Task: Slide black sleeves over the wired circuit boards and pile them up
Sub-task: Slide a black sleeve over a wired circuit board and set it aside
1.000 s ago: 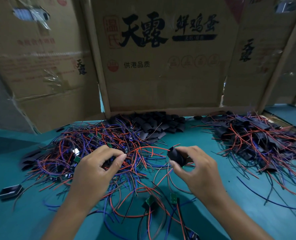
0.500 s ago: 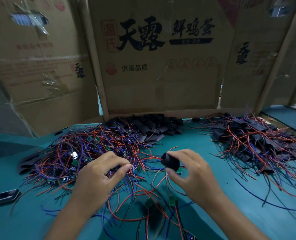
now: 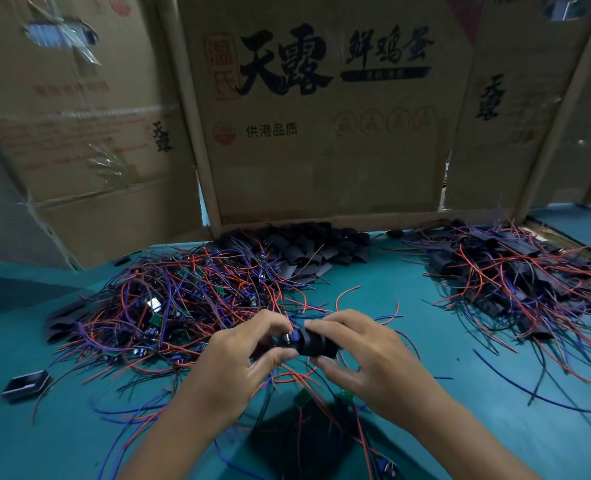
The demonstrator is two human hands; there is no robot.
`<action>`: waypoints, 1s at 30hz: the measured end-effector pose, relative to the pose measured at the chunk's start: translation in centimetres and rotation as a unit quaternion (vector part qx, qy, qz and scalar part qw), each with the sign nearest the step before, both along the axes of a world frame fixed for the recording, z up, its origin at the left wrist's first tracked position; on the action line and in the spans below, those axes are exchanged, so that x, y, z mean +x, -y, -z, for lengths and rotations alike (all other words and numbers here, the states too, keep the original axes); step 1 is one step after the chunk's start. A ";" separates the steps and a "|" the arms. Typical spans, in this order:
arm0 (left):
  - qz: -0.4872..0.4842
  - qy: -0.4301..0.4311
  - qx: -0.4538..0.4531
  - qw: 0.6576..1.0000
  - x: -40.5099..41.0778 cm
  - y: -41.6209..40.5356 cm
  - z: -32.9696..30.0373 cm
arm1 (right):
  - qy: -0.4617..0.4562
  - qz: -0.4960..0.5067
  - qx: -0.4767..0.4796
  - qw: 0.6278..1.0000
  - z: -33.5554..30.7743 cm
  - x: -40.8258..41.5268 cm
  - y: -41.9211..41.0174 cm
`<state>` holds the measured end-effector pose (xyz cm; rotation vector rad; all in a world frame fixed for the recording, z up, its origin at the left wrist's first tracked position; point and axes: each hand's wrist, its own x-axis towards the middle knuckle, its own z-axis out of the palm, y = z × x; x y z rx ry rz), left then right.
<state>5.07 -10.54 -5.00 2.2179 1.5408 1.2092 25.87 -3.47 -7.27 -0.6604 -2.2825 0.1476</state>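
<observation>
My right hand (image 3: 366, 355) pinches a black sleeve (image 3: 316, 342) above the teal table (image 3: 408, 403). My left hand (image 3: 238, 358) pinches a wired circuit board (image 3: 289, 338) whose end sits at the sleeve's left opening; red and blue wires hang below. A tangle of bare wired boards (image 3: 169, 299) lies to the left. Empty black sleeves (image 3: 308, 247) are heaped at the back centre. Sleeved boards with wires (image 3: 515, 282) form a pile at the right.
Cardboard boxes (image 3: 321, 133) wall off the back of the table. A small black part (image 3: 27, 384) lies at the left edge. Two green boards (image 3: 302, 398) with wires lie near the front, over a dark patch (image 3: 304, 441).
My left hand has lifted off the wire tangle and moved right with a board to meet the sleeve. My right hand has kept hold of the sleeve.
</observation>
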 end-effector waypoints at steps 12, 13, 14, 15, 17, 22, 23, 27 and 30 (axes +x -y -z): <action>-0.004 0.078 -0.001 0.997 0.8 -0.1 0.7 | -0.017 0.002 -0.019 1.000 -0.1 0.1 -0.1; -0.008 0.084 -0.003 0.996 0.9 -0.2 0.8 | -0.020 0.008 -0.018 1.000 -0.1 0.1 -0.1; -0.013 0.087 -0.004 0.996 0.9 -0.2 0.8 | -0.022 0.011 -0.017 1.000 -0.1 0.1 0.0; -0.015 0.086 -0.007 0.996 1.0 -0.2 0.8 | -0.022 0.010 -0.016 1.000 -0.1 0.1 0.0; -0.008 0.080 -0.015 0.997 1.2 -0.2 0.9 | -0.023 0.002 -0.016 1.000 -0.1 0.0 0.2; -0.003 0.042 -0.002 0.999 1.2 -0.2 0.8 | -0.014 0.001 -0.018 1.000 -0.1 -0.1 0.3; -0.003 0.043 -0.004 0.999 1.2 -0.2 0.8 | -0.011 0.001 -0.016 1.000 -0.1 -0.1 0.3; 0.005 0.090 -0.054 0.994 1.2 -0.2 1.0 | -0.005 0.004 -0.018 1.000 0.2 -0.1 0.1; 0.025 0.144 -0.123 0.982 1.4 -0.3 1.1 | 0.013 0.003 -0.001 1.000 0.4 -0.2 -0.1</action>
